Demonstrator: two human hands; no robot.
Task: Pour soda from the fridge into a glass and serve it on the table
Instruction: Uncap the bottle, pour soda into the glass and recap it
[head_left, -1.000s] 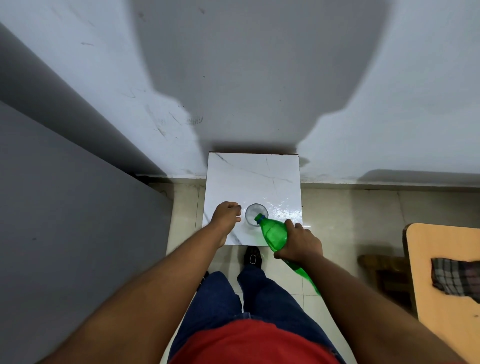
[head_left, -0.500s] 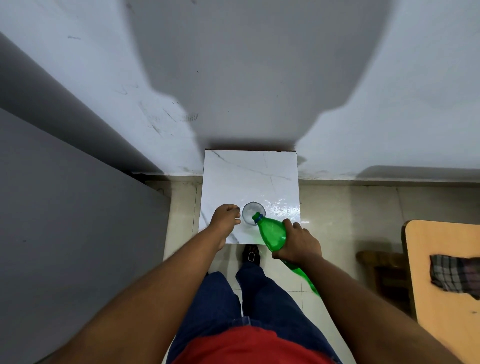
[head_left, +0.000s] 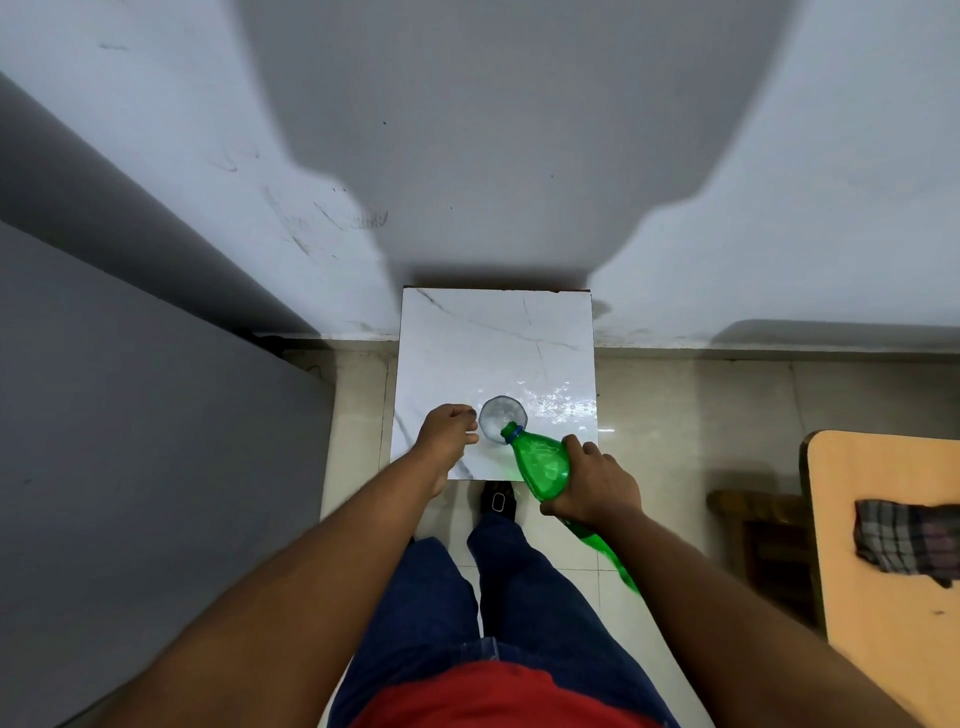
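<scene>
At the bottom centre of the frame are your red shirt and blue trousers, with both forearms reaching up toward the middle. Your right hand (head_left: 592, 486) is wrapped round the body of the green soda bottle (head_left: 540, 462), fingers curled over its upper side, thumb below. The bottle lies steeply tipped, its base trailing toward the lower right and its neck pointing up-left, the mouth at the near rim of the glass (head_left: 501, 418). The stream itself is too faint to make out.

Your left hand (head_left: 447, 434), just left of centre, has its fingers curled with the tips touching or very near the glass's left side; whether they truly grip it cannot be told from above.

The glass stands near the front edge of the small white marble-topped table (head_left: 493, 343), which runs up to the wall in mid-frame. I judge that the thin plastic bottle will dent under a hard squeeze and lighten as it empties, so hold it at the wide belly, as you do now, and tilt gently. The glass looks clear, smooth and breakable; on that glossy top it could slide, so steady it low on its side wall.

At the right edge sits a wooden table (head_left: 883, 519) with a checked cloth (head_left: 904, 540).
</scene>
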